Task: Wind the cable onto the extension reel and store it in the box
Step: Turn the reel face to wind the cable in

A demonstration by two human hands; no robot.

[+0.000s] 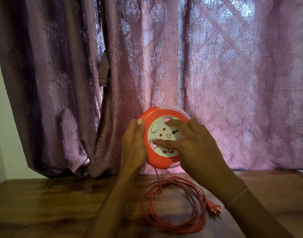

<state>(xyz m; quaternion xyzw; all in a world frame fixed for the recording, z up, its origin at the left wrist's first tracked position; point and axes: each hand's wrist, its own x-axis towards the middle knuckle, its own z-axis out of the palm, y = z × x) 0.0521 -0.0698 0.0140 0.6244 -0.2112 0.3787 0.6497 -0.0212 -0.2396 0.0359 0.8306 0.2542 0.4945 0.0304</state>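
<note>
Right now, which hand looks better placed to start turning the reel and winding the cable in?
Probably the right hand: its fingers lie across the white socket face of the reel, while the left hand grips the orange rim, steadying it. The cable lies loose on the table.

the extension reel is held upright above the table, in front of the curtain, left hand at its left edge, right hand across its face. below it the cable lies coiled on the table, plug at the coil's right.
</note>
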